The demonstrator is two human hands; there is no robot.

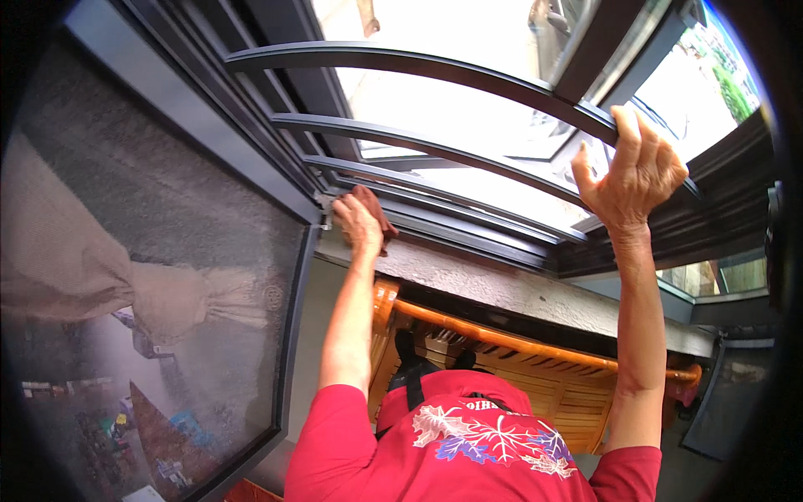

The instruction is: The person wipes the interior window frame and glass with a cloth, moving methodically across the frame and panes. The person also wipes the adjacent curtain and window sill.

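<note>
My left hand holds a reddish-brown cloth at the lower left corner of the dark window frame, beside a metal hinge. Some of its fingertips are hidden against the frame. Higher up on the right, my right hand is wrapped over the topmost dark guard bar, with the thumb sticking out to the left. Below that bar, more curved bars, including a middle bar, run across the window opening.
A glass window sash stands swung inward on the left, reflecting a tied curtain. Under the frame runs a rough pale sill. A bamboo bench with an orange rail is below me. Another pane is at the right.
</note>
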